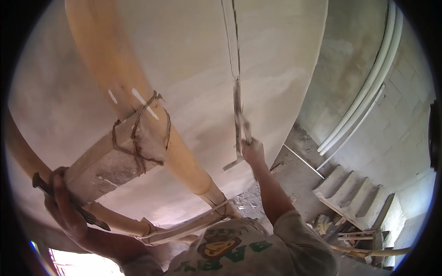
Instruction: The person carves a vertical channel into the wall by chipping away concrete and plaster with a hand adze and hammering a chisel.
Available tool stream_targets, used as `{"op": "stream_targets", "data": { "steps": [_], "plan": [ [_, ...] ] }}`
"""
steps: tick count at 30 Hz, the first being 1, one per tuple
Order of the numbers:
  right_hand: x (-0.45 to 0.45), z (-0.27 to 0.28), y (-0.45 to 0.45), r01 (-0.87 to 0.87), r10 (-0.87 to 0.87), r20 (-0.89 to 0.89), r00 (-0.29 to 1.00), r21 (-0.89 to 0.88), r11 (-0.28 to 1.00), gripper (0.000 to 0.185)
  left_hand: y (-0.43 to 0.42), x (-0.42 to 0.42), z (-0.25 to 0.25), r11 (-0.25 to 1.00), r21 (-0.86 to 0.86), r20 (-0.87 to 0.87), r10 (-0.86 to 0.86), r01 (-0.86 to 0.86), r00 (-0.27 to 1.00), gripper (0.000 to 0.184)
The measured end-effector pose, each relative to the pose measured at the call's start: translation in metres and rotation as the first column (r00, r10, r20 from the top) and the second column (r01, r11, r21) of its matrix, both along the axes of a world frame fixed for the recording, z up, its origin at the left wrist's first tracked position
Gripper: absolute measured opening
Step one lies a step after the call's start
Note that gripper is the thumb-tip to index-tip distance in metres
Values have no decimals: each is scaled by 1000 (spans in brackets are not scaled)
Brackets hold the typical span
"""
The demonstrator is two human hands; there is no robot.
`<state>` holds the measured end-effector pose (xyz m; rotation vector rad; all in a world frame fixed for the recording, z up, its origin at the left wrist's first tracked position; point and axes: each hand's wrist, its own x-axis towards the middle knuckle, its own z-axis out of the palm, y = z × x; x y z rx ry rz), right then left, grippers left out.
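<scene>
My left hand [66, 209] is closed around a long dark metal tool [99, 221], whose flat end points down and whose other end juts out above the fingers. Its kind is unclear. The hand is beside the near end of a rough plank [103, 161]. Against the pale plastered wall [276, 60], my right hand [253, 151] is closed on a short, blurred, light-coloured tool [247, 130]. That tool meets the lower part of a dark vertical groove [237, 99] in the plaster. A short slanting mark [233, 163] shows at the groove's foot.
A thick yellowish pole [184, 161] crosses in front of the wall, with the plank lashed to it by brown cord [136, 133]. A lower pole [122, 224] runs near my left arm. White pipes [363, 110] and concrete steps [352, 195] are at right, above debris.
</scene>
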<state>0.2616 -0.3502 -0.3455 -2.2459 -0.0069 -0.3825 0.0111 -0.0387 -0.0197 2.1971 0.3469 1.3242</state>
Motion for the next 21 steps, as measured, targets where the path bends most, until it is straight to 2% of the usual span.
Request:
{"op": "stream_targets", "data": {
  "steps": [1,2,4,7,10,13,16,17,20,21],
  "plan": [
    [4,-42,-5,-27,37,39,999,-222,975,28,1,3,3,998,21,13,57,-57,998,41],
    [-22,-18,-3,41,-47,-117,992,-58,997,28,2,8,-1,1000,3,40,7,-7,999,41],
    [-30,-6,-3,53,-38,-125,991,115,992,30,6,4,3,995,-30,-17,-91,91,996,41],
    [-48,57,-17,4,16,-62,998,312,950,27,5,2,4,998,-1,-33,-65,65,997,41],
    [-52,106,-37,-201,91,230,969,519,831,29,10,2,5,995,-19,-26,-96,95,995,42],
    [-31,89,-58,-244,133,251,959,490,837,21,10,2,6,997,-22,-42,-79,78,996,42],
    [-22,79,-70,-118,2,181,983,637,762,24,12,3,4,999,-2,-41,-45,45,998,43],
    [-30,101,-77,-218,47,272,961,645,732,22,11,3,6,999,0,-47,-44,44,998,43],
    [-49,149,-85,-324,-109,580,807,591,739,16,5,2,11,999,-11,-65,-53,52,997,43],
    [-50,150,-83,-365,-157,618,770,629,686,9,5,0,10,999,-16,-76,-43,42,996,43]
  ]
}}
